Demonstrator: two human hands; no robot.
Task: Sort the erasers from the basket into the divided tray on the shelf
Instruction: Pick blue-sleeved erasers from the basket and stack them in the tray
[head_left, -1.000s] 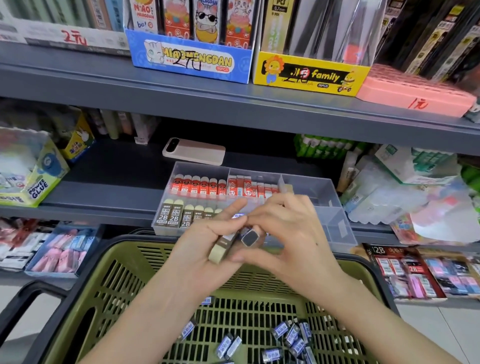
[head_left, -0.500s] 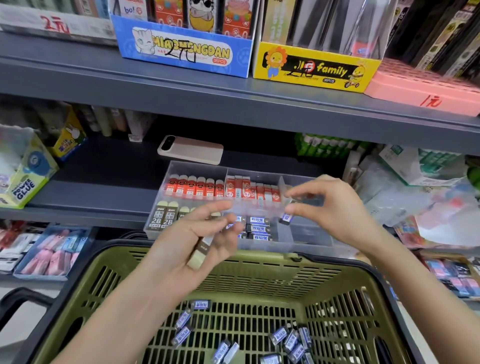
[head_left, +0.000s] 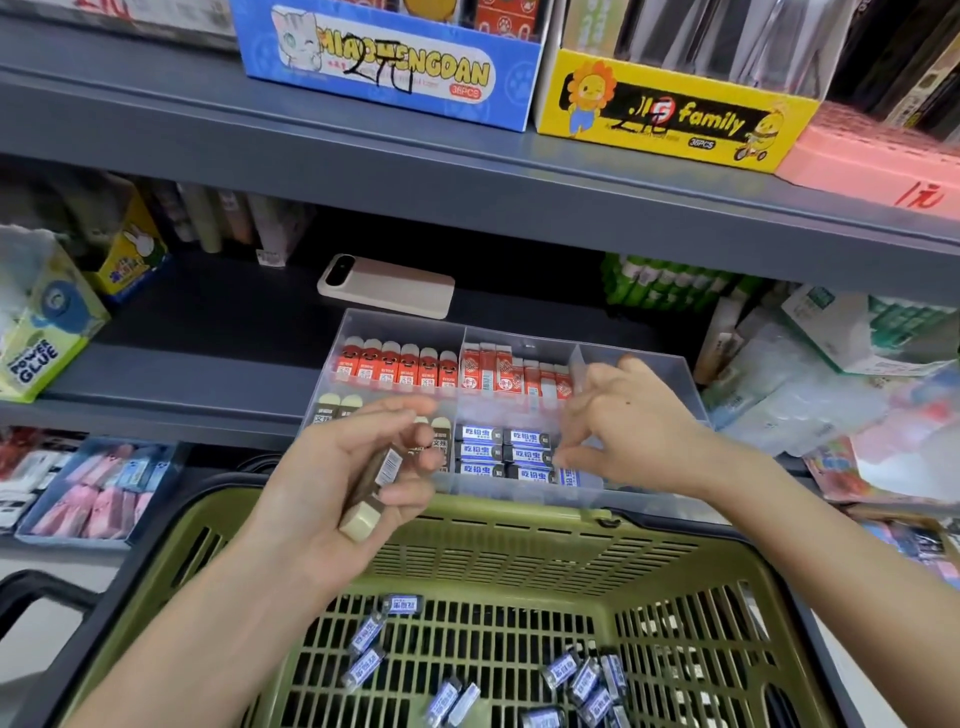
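A clear divided tray (head_left: 405, 319) sits on the middle shelf. It holds red erasers (head_left: 400, 369) at the back, beige-and-brown erasers (head_left: 332, 410) at the front left and blue erasers (head_left: 483, 449) in the front middle. My left hand (head_left: 332, 499) grips a beige-and-brown eraser (head_left: 371, 491) just in front of the tray. Over the blue compartment, my right hand (head_left: 634, 431) curls its fingertips onto a blue eraser (head_left: 569, 475) standing on end. Below both hands is the green basket (head_left: 519, 561), with several blue erasers (head_left: 587, 680) loose on its floor.
A beige phone-like device (head_left: 387, 286) lies behind the tray. A glue box (head_left: 41, 332) stands at the left and plastic packets (head_left: 810, 395) at the right. The upper shelf carries a blue box (head_left: 395, 67) and a yellow box (head_left: 670, 114). Pink erasers (head_left: 93, 493) fill a lower tray.
My right hand has left the left hand and carried a blue eraser right and down into the tray's blue compartment. The left hand still holds the beige-and-brown eraser, slightly raised.
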